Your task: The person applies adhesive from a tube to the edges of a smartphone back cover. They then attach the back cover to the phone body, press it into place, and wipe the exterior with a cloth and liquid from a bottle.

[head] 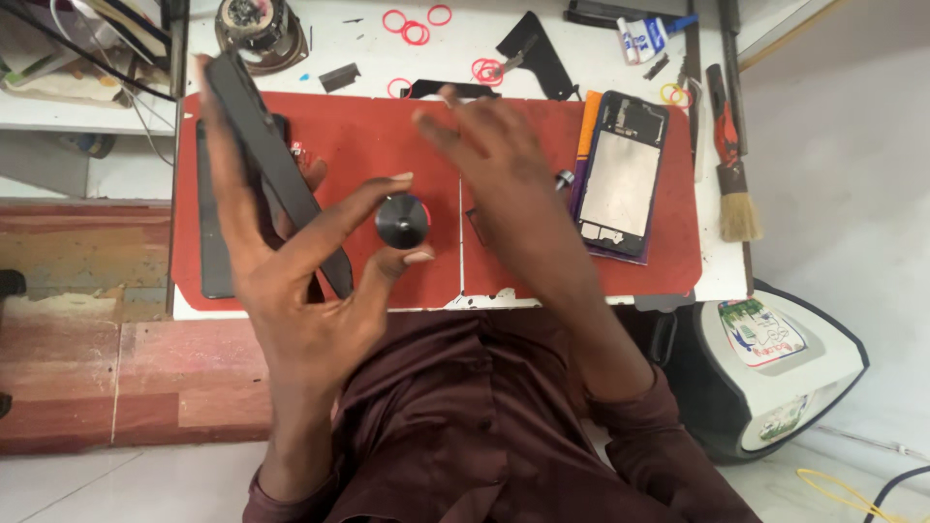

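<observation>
Above the red mat [387,126], left hand [291,281] grips a dark phone [271,165]; right hand [504,165] hovers, fingers released; opened phone frame [622,174] lies aside, unassembled.

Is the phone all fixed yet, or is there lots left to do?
Not yet. Done: one phone frame lies opened on the red mat, its inside showing. In hand: the left hand holds a dark phone on edge and pinches a round black knob; the right hand hovers open over the mat. Left: the opened frame is still uncovered, and a brush lies beside it.

Right hand [504,165] motion-blurred
</observation>
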